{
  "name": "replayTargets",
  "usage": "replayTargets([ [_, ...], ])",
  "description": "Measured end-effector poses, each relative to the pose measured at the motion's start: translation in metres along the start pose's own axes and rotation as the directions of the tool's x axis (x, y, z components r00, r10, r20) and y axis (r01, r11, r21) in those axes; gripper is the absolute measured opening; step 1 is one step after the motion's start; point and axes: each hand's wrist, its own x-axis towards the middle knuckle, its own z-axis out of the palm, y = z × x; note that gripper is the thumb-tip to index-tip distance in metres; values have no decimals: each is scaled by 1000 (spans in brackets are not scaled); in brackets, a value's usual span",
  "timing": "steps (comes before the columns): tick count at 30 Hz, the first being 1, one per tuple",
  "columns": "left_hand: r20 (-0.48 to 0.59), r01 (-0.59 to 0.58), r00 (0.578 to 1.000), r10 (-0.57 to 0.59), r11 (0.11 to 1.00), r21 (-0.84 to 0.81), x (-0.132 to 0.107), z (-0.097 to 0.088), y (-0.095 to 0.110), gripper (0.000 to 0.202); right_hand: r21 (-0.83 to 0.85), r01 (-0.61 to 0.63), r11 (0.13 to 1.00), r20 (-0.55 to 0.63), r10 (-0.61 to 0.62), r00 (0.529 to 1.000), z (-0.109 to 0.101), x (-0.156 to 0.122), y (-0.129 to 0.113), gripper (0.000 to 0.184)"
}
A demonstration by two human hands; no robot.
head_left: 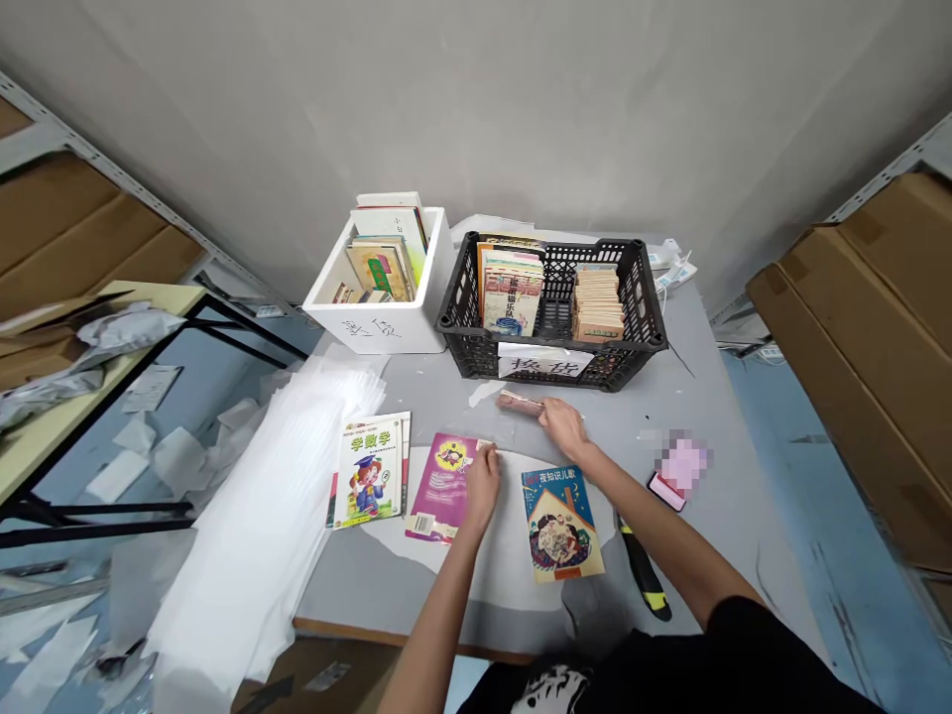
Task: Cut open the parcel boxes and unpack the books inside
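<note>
My left hand [483,483] rests at the right edge of a purple book [438,496], its fingers closed at the upper corner; a small pale edge shows by the fingertips, too small to name. My right hand [563,426] pinches a small, thin, pinkish booklet [521,404] just in front of the black crate. Below my right hand lies a blue and yellow children's book [563,535], face up. Left of the purple book, a children's maths book [370,471] lies on top of another book.
A black crate [476,359] holds books and a stack of small booklets. Beside it stands a white foam box [416,332] of books. White foam sheets [260,516] cover the table's left side. A black and yellow utility knife [644,570] and a phone [667,491] lie right.
</note>
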Motion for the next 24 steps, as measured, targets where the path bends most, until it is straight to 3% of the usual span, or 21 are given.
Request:
replayTargets([
  [1,-24,-52,998,52,998,-29,8,-4,8,32,44,-28,999,-25,29,999,-7,-8,5,29],
  [3,-13,-181,983,181,975,-132,20,-11,25,36,337,-95,937,-58,121,991,-17,-29,17,25],
  [6,138,-267,938,319,915,-302,24,-12,49,40,802,-143,580,-7,249,968,-21,-62,30,22],
  [8,178,-271,925,335,912,-309,18,-7,60,38,894,-166,416,52,273,961,-20,-82,31,29],
  [13,124,-248,950,288,932,-265,-4,11,71,29,974,-226,20,210,298,931,-19,-116,21,47],
  [16,160,-158,960,228,919,-360,-10,12,72,30,974,-224,-29,221,325,920,-19,-127,20,47],
  [20,248,-27,955,163,881,-473,-8,3,75,31,970,-241,-26,237,303,923,-19,-137,25,47],
  [22,264,-30,950,167,891,-454,-7,-1,75,25,969,-246,-11,237,307,922,-19,-142,26,46],
  [24,233,-104,952,199,926,-364,-9,-3,75,16,969,-246,3,232,320,919,-20,-147,25,45],
])
